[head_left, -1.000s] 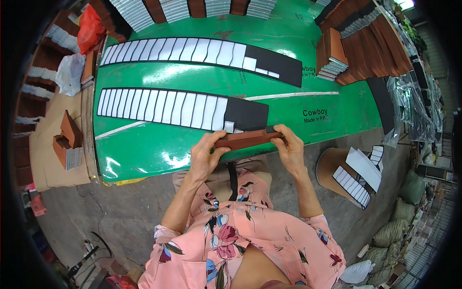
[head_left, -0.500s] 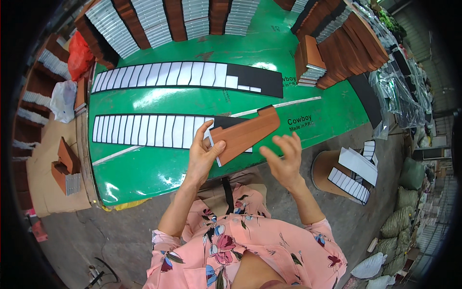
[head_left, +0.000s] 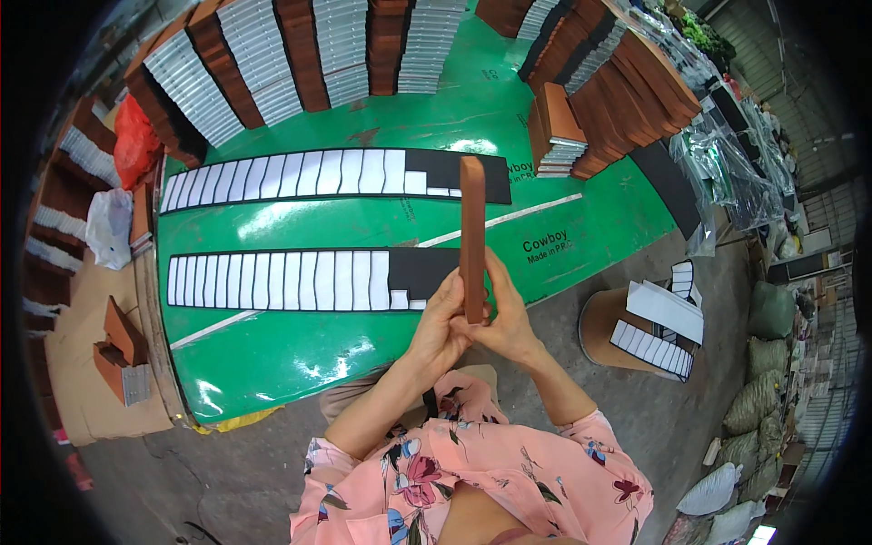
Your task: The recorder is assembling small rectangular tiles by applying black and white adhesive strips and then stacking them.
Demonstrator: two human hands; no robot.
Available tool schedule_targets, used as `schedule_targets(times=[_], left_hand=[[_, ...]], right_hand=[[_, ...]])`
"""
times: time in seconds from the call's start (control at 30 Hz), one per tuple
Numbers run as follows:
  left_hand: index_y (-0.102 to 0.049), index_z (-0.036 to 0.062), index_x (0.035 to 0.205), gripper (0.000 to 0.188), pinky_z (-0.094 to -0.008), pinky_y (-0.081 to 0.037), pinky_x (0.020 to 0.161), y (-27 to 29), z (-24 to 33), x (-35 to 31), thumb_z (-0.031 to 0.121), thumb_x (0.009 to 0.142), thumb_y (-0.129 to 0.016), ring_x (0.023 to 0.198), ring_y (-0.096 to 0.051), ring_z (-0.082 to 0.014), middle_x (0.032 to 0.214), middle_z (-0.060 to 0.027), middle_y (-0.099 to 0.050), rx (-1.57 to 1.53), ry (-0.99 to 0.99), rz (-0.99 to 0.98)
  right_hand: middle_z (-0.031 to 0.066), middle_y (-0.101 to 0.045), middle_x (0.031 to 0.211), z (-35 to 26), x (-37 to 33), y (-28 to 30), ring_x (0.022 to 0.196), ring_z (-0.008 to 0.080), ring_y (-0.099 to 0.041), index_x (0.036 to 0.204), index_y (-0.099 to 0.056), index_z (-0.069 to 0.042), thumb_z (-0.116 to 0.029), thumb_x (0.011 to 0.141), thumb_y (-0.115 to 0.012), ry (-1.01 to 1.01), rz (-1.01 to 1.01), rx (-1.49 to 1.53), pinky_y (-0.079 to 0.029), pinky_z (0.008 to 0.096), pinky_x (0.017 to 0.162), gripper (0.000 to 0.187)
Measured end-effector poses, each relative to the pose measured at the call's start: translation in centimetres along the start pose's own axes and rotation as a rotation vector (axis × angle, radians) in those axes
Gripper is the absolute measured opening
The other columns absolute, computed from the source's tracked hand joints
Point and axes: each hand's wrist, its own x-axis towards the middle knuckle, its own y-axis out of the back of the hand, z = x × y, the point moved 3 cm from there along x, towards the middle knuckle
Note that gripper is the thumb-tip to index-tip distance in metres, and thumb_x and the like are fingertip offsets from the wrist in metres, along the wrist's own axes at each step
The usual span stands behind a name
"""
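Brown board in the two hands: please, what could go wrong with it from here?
The left hand and right hand hold only the near end of the brown board, so its free far end might tip.

If it slips, it could strike the nearer row of white pieces, close beside the left hand.

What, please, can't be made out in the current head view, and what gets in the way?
Head view:
Brown panel: broad faces not visible; it is held edge-on to the camera.
Left hand and right hand: some fingers hidden by the panel and overlapping hands.
Nearer black-and-white strip: right end hidden behind the hands and panel.
Rear brown stacks: cut off by the upper edge.
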Motion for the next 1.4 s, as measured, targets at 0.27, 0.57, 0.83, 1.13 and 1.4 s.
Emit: schedule_targets(times=[0.27, 0.57, 0.83, 1.13, 1.4], left_hand=[[-0.044, 0.0128, 0.129, 0.047, -0.0294, -0.048, 0.078, -1.9, 0.5, 2.0, 0.040, 0.092, -0.053, 0.094, -0.055, -0.0122, 0.107, -0.0027, -0.055, 0.183, 0.010, -0.064], [-0.039, 0.0084, 0.134, 0.044, -0.0282, -0.042, 0.084, -0.1, 2.3, -1.2, 0.031, 0.097, -0.045, 0.099, -0.054, -0.0130, 0.111, -0.0050, -0.060, 0.544, 0.095, 0.061], [-0.052, 0.0060, 0.119, 0.027, -0.0254, -0.043, 0.077, 7.7, 7.9, -11.5, 0.018, 0.096, -0.048, 0.087, -0.056, -0.0114, 0.098, -0.0039, -0.060, 0.573, -0.349, 0.351], [-0.053, 0.0049, 0.117, 0.029, -0.0272, -0.043, 0.076, 10.7, 10.4, -21.7, 0.020, 0.093, -0.053, 0.087, -0.055, -0.0121, 0.094, -0.0030, -0.058, 0.551, -0.605, 0.745], [-0.055, 0.0051, 0.114, 0.023, -0.0251, -0.044, 0.076, 11.5, 14.6, -22.8, 0.015, 0.093, -0.051, 0.088, -0.056, -0.0108, 0.097, -0.0022, -0.060, 0.555, -0.658, 0.813]], right_hand=[[0.0178, -0.033, 0.139, 0.9, 1.2, 1.1, 0.130, 0.0306, -0.033, 0.143, -0.016, -0.002, -0.037, 0.063, -0.078, 0.057, 0.052, 0.323, -0.030, 0.0381, 0.104, 0.107], [0.0199, -0.044, 0.123, 2.9, 7.8, 9.1, 0.115, 0.0321, -0.042, 0.140, -0.029, 0.000, -0.039, 0.074, -0.070, 0.061, 0.313, -0.267, -0.034, 0.0396, 0.098, 0.087], [0.0251, -0.045, 0.120, 11.6, 17.2, 17.7, 0.108, 0.0397, -0.043, 0.134, -0.042, -0.007, -0.057, 0.078, -0.051, -0.309, 0.430, -1.015, -0.033, 0.0502, 0.093, 0.076], [0.0204, -0.064, 0.095, 8.1, 19.4, 13.4, 0.087, 0.0375, -0.062, 0.110, -0.061, -0.009, -0.056, 0.074, -0.061, -0.159, 0.367, -1.227, -0.050, 0.0486, 0.072, 0.058], [0.0235, -0.046, 0.129, 18.2, 18.7, 19.8, 0.120, 0.0380, -0.042, 0.137, -0.038, -0.010, -0.055, 0.092, -0.036, -0.207, 0.183, -1.435, -0.038, 0.0461, 0.096, 0.064]])
